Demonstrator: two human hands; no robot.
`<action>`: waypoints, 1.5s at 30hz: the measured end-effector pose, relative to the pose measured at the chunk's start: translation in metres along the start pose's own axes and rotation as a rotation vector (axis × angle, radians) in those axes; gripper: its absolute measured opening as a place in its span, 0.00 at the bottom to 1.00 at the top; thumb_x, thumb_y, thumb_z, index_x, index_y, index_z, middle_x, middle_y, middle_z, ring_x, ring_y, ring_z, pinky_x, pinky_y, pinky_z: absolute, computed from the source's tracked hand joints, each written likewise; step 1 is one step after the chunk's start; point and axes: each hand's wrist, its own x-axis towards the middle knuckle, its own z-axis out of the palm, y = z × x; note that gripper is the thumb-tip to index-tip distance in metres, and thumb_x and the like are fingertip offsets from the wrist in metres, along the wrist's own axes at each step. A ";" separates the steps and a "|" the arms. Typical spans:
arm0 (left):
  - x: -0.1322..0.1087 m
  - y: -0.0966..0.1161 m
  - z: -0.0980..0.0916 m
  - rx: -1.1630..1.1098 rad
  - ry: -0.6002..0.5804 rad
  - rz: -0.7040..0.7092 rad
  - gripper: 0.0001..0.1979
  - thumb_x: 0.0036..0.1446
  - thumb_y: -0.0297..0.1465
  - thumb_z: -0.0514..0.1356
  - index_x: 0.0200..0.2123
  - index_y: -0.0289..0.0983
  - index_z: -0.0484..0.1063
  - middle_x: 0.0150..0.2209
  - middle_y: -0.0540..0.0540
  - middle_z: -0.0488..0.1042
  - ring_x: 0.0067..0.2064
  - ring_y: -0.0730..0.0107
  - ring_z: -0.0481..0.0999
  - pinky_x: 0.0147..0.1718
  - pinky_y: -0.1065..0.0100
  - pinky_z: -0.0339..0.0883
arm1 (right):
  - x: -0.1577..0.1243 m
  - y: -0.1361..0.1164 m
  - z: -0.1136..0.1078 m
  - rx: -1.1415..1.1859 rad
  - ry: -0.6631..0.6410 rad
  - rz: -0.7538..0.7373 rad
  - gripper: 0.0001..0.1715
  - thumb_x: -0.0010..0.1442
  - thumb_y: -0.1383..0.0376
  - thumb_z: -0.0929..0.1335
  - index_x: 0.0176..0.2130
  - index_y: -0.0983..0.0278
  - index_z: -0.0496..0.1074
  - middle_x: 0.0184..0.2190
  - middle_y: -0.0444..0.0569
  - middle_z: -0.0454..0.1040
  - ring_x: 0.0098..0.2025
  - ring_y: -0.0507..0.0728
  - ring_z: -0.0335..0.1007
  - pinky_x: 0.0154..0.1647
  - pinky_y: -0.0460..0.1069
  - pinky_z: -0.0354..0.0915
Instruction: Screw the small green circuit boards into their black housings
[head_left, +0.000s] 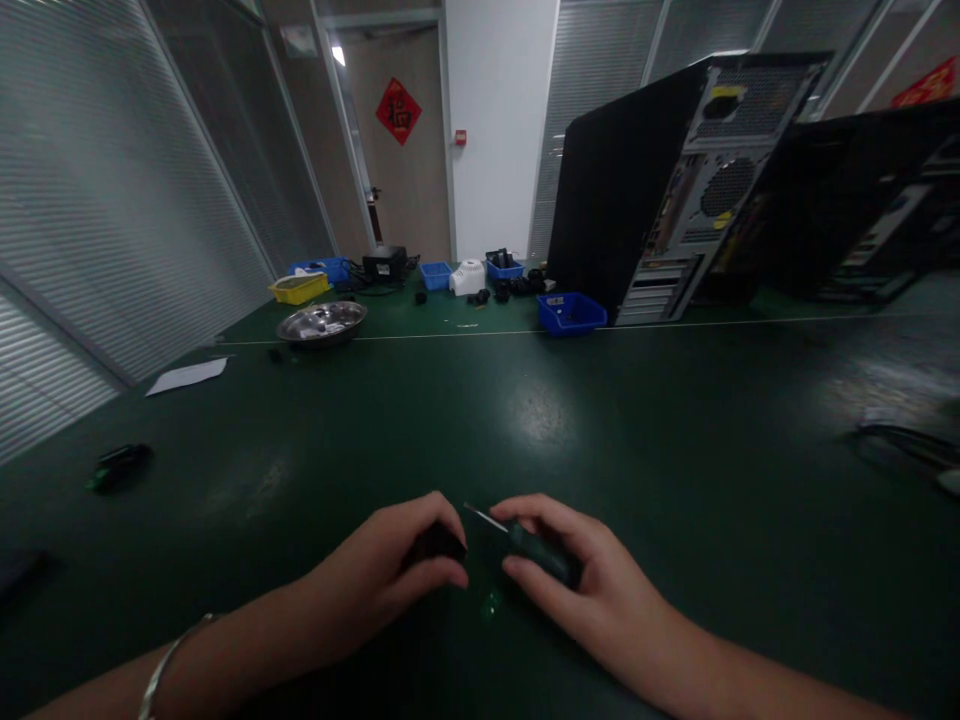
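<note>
Right hand [607, 595] grips screwdriver [534, 549], left hand [386, 580] black part [437, 543]

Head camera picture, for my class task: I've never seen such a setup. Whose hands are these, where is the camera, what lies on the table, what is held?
No machine: a person wears one camera on the head, looking down, so both bare hands are the wearer's own. The left hand closes on a small black part; the right hand holds a screwdriver, its shaft pointing at that part. Under them is a dark green table. Farther back stand a steel bowl, a blue bin, a paper sheet and a computer tower.
</note>
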 end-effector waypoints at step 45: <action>0.004 -0.001 0.021 -0.389 -0.020 -0.089 0.22 0.58 0.30 0.62 0.56 0.39 0.67 0.33 0.50 0.70 0.32 0.71 0.68 0.33 0.68 0.65 | -0.002 0.005 0.011 -0.145 0.060 -0.211 0.06 0.58 0.75 0.68 0.33 0.65 0.71 0.31 0.46 0.72 0.35 0.54 0.71 0.36 0.47 0.65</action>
